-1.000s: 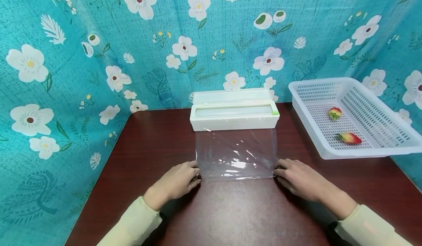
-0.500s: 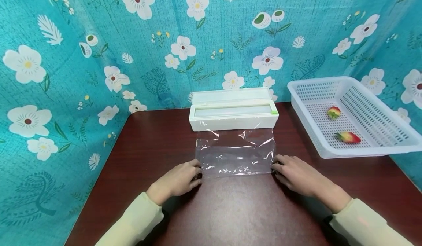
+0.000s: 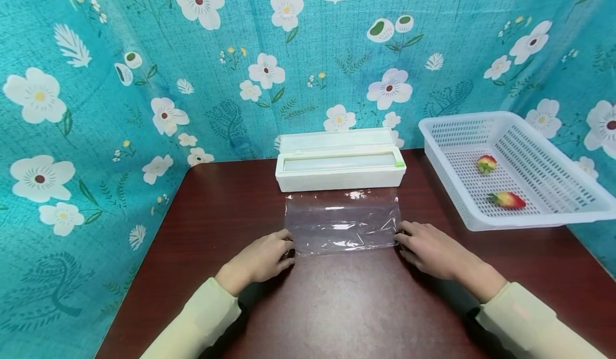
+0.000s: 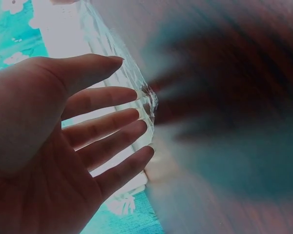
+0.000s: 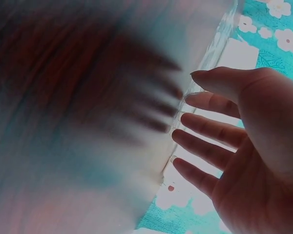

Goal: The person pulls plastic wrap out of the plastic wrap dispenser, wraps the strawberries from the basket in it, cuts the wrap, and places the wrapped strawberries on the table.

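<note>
A sheet of clear plastic wrap (image 3: 337, 228) lies on the table in front of a white wrap dispenser box (image 3: 340, 177). My left hand (image 3: 262, 256) is at the sheet's near left corner, and my right hand (image 3: 428, 249) at its near right corner. In the left wrist view the fingers (image 4: 112, 128) are nearly straight, their tips at the crinkled wrap (image 4: 151, 100), with the thumb apart from them. The right wrist view shows the right fingers (image 5: 205, 146) likewise extended, tips right at the film edge, thumb held off the index finger.
The dispenser's clear lid (image 3: 337, 138) stands raised at the back, with a green tab (image 3: 399, 164) on the box's right end. A white plastic basket (image 3: 462, 201) at right holds two strawberries (image 3: 510, 199). A teal flowered cloth (image 3: 308, 54) hangs behind the dark red-brown table (image 3: 337, 311).
Both hands have shifted slightly away from the body, carrying the wrap's near edge toward the box. The film buckled into folds, then settled flatter. The box and basket stayed put.
</note>
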`<state>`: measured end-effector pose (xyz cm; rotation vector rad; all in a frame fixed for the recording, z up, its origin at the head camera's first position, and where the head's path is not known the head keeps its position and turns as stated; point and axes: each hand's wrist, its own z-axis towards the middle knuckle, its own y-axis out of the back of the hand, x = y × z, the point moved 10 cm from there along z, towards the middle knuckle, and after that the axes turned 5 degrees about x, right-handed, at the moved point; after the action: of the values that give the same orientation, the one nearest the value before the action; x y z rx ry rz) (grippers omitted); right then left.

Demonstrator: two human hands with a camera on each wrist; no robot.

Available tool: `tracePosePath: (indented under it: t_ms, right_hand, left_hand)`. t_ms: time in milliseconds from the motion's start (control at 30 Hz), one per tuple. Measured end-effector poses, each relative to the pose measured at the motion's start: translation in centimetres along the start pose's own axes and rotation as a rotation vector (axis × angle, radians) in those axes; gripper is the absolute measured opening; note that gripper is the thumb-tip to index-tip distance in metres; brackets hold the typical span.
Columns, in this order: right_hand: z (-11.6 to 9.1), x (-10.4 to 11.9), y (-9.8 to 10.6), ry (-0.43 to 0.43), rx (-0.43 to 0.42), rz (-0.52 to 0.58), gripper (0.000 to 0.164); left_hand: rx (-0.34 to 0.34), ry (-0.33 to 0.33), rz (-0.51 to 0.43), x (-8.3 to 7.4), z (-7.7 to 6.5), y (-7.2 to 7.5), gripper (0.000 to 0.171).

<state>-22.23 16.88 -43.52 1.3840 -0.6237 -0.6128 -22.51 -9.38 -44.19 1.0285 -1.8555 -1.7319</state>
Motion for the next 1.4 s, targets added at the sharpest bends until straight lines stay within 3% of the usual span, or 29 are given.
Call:
tracePosePath:
  t_ms: [467,733,933,1167,1400]
  right_hand:
    - [-0.2,0.2,0.2,-0.007,0.032,-0.036,0.019]
    - [-0.2,0.7,2.2,0.008,0.011,-0.057,0.022]
    - [-0.4,1.6,5.4,0.044,-0.033,-0.055,0.016]
    - [-1.1,2.9,11.4,0.055,-0.102,-0.02,0.022]
    - [-1.0,0.6,17.7,-0.046,-0.176,-0.058,0.038]
  left_hand:
    - [0.005,0.005,0.008,-0.2,0.0,0.1,0.019]
    - [0.014,0.009,0.017,-0.1,0.1,0.3,0.023]
    - [0.028,0.012,0.04,0.0,0.3,0.3,0.023]
    - [0.018,0.021,0.071,0.0,0.6,0.7,0.023]
    - [-0.015,0.018,0.071,0.2,1.4,1.5,0.019]
